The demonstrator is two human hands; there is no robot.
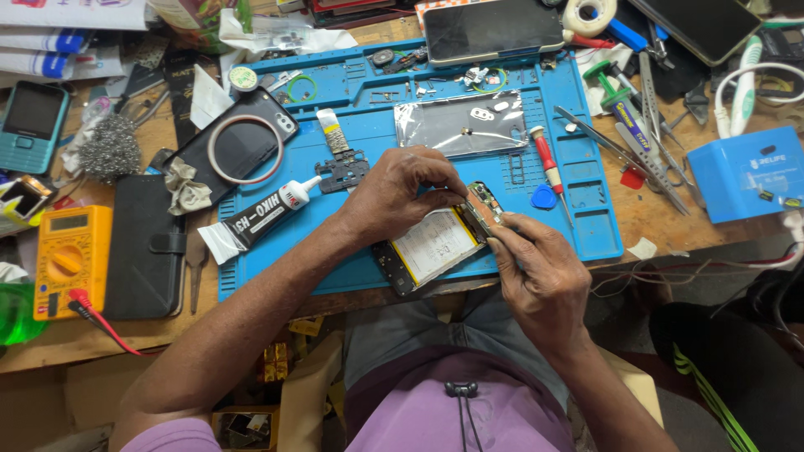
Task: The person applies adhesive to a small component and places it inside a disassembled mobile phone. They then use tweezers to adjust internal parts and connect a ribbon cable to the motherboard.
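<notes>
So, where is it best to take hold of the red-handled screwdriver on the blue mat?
Probably by the red handle of the screwdriver, coming from above. It lies flat on the blue mat, right of the silver bag, its thin shaft pointing toward the person. The handle is the thickest part, and nothing covers it.

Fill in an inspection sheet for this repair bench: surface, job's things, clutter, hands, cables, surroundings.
Surface: blue work mat on a wooden bench.
Job's things: opened phone, back off, with a small circuit board at its top end.
Clutter: glue tube, red-handled screwdriver, silver foil bag, black phone back cover, tweezers, yellow multimeter.
Hands: left hand and right hand both grip the phone's top end.
Cables: red probe lead; white cable.
Surroundings: blue box, button phone, steel wool.
</notes>
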